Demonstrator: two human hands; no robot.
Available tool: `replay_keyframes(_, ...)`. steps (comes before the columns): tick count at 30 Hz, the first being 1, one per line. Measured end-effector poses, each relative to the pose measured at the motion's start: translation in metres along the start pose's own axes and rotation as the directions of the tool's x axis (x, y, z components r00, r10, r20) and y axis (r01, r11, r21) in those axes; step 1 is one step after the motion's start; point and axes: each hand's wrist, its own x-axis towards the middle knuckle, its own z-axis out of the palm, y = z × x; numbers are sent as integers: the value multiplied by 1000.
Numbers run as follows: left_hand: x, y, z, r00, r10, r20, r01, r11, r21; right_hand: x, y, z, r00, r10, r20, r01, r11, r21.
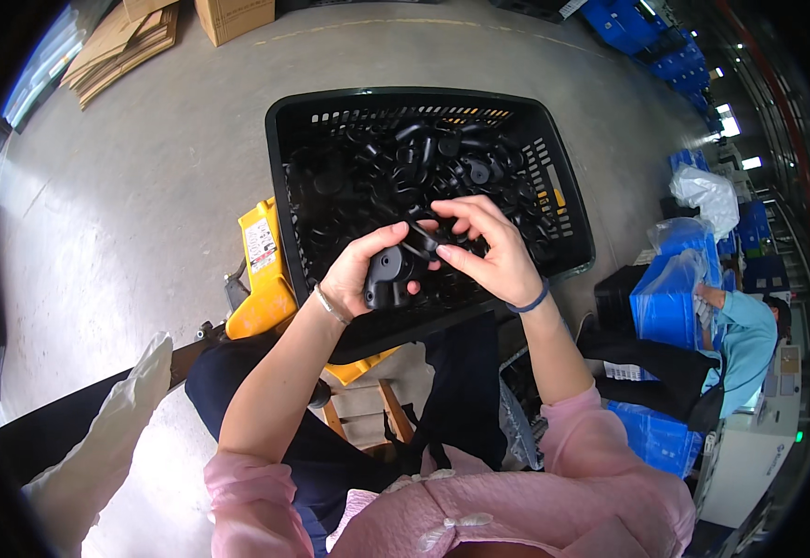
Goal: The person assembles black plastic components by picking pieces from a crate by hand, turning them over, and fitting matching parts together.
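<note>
Both hands meet over the near part of a black plastic crate (568, 200) heaped with shiny black moulded parts (419, 153). My left hand (360, 265) is wrapped round a black plastic part (389, 274) with a rounded body and small round holes. With thumb and fingers, my right hand (493, 246) pinches the upper right portion of this part, or a second black piece (421, 240) against it; where one ends and the other begins I cannot tell. The right hand's upper fingers are bent.
A yellow pallet-jack-like frame (265, 270) stands at the crate's left. White sheeting (112, 446) hangs at lower left. Flattened cardboard (121, 46) and a carton (233, 19) lie at far left. On the right, a person in a teal top (744, 339) works beside blue bins (670, 298).
</note>
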Motion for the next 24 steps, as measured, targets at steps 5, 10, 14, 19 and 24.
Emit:
replay_keyframes(5, -1, -1, -2, 991, 1, 133, -8, 999, 52, -8, 16, 7, 912, 219, 348, -408, 585, 701)
replay_keyframes(10, 6, -1, -8, 997, 71, 29, -71, 997, -1, -11, 18, 13, 944, 320, 75, -314, 807, 500)
replay_keyframes(14, 8, -1, -13, 999, 46, 5, -46, 999, -5, -10, 11, 13, 963, 201, -178, -170, 970, 174)
replay_keyframes(19, 8, 0, -14, 999, 43, -29, -43, 999, 0, -8, 7, 16, 943, 134, -306, -118, 991, 70)
replay_keyframes(24, 9, 1, -14, 998, 56, -15, -56, 998, 22, -9, 11, 20, 924, 326, -201, -237, 899, 368)
